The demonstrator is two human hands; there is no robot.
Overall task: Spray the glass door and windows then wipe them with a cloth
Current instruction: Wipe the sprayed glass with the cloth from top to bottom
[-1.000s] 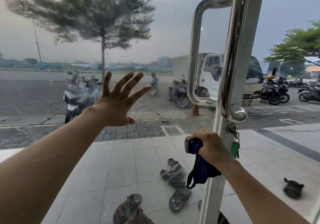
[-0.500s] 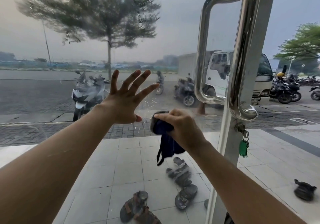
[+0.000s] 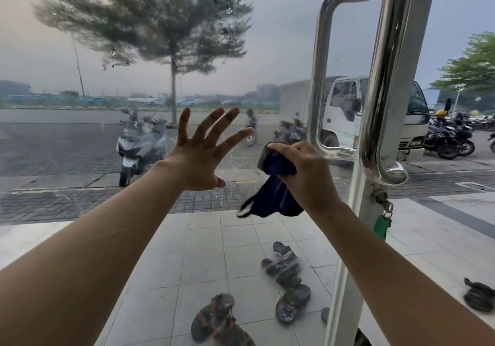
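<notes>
The right hand [image 3: 302, 171] has its grip clamped on a bunched dark blue cloth [image 3: 270, 198], held at the glass door [image 3: 267, 51] just left of the steel handle [image 3: 375, 104]. The left hand [image 3: 199, 158] is spread, fingers apart, holding nothing, seemingly flat on the pane. Droplets [image 3: 235, 158] sit between the hands.

Risks: that palm may leave prints, the cloth's loose tail may smear, and knuckles may knock the handle.

The glass looks hazy and streaked. Beyond it are sandals [image 3: 284, 268] on pale tiles, a scooter [image 3: 139, 145], a truck [image 3: 345, 104] and a tree [image 3: 171, 37].
</notes>
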